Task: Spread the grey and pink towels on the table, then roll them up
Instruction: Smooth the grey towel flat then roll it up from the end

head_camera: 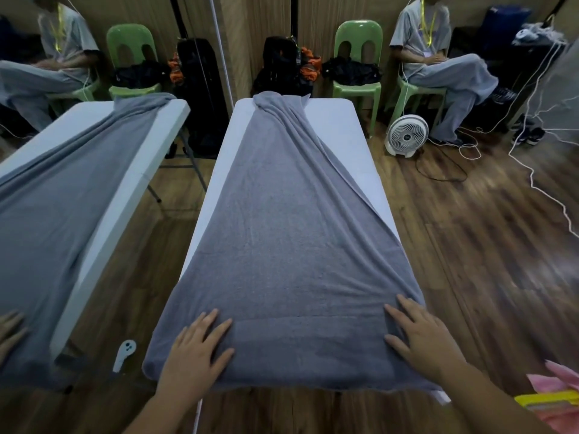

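A long grey towel [288, 220] lies lengthwise over the white table [354, 145]. Its near end is spread flat and wide; its far end is bunched and creased at the table's far edge. My left hand [197, 349] rests palm down on the near left part of the towel, fingers apart. My right hand [423, 336] presses flat on the near right corner, fingers spread. A pink cloth [560, 386] with a yellow band shows at the bottom right edge, off the table.
A mirror on the left repeats the table and towel [62, 195]. A white floor fan [406, 135], green chairs [357, 76] with dark bags, a seated person [438, 67] and loose white cables [539, 183] are beyond. A small white controller [124, 355] lies on the wooden floor.
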A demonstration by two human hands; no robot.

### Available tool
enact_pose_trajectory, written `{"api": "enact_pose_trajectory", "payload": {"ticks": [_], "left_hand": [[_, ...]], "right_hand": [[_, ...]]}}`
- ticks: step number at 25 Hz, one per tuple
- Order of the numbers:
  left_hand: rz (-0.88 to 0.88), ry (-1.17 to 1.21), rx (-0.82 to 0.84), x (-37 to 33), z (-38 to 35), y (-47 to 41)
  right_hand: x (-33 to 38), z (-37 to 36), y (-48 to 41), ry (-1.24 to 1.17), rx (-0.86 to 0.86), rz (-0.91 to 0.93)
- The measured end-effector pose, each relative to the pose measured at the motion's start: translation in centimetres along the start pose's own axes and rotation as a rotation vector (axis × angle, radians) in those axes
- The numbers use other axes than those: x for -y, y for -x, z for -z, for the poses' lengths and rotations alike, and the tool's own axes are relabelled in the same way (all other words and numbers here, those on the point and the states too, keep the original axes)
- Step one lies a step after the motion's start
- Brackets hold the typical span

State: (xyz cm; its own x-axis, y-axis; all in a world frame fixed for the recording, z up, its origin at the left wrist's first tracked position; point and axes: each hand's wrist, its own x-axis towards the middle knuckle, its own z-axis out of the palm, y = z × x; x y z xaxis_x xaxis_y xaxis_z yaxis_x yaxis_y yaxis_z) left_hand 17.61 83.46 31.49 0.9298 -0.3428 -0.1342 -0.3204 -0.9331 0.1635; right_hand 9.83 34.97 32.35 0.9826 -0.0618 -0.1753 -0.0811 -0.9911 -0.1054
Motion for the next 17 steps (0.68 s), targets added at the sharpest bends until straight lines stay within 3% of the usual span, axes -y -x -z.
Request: {"api": "enact_pose_trajectory", "payload": {"ticks": [6, 9, 14, 17], "left_hand": [[0.362, 0.120, -0.076, -6.7, -0.6, -1.7], [0.411, 0.157, -0.230, -13.6, -1.5, -4.8], [0.510, 0.349, -0.459, -26.8, 0.0, -13.5], [0.493, 0.447, -0.492, -33.0, 0.7, -18.7]], "right_hand": [[-2.2, 2.0, -3.3, -0.103, -0.058, 0.153], [-4.9, 4.4, -8.2, -0.192, -0.096, 0.275], [-11.4, 10.9, -16.5, -0.253, 0.012, 0.483], [-14.9, 13.4, -20.5, -0.263, 0.052, 0.535]]}}
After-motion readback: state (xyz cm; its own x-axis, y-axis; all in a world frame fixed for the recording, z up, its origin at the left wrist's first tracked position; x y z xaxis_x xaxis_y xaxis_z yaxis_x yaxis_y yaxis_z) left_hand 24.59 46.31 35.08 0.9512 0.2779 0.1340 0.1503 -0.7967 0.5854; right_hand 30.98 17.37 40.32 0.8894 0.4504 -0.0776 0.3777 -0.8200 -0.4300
